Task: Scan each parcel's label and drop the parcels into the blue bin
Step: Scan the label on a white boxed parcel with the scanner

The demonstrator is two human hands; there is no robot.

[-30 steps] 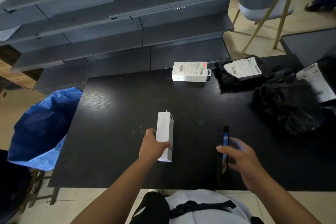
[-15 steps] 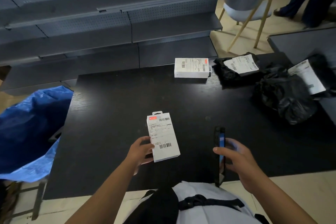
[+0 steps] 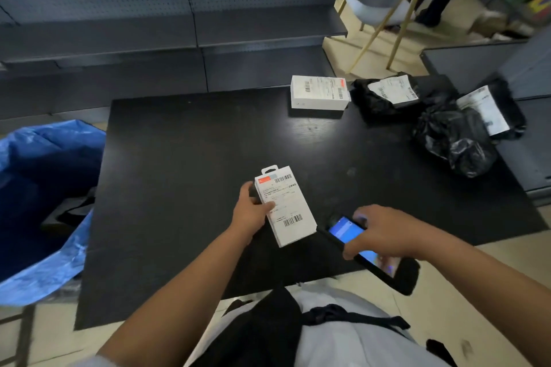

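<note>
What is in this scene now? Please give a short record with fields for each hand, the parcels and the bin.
left hand: left hand grips white box, label face up
right hand: right hand holds phone, screen lit, beside the box
waiting parcels: second white box and three black bags at the far right of the black table
bin: blue bin left of the table
stage: held box not yet dropped
</note>
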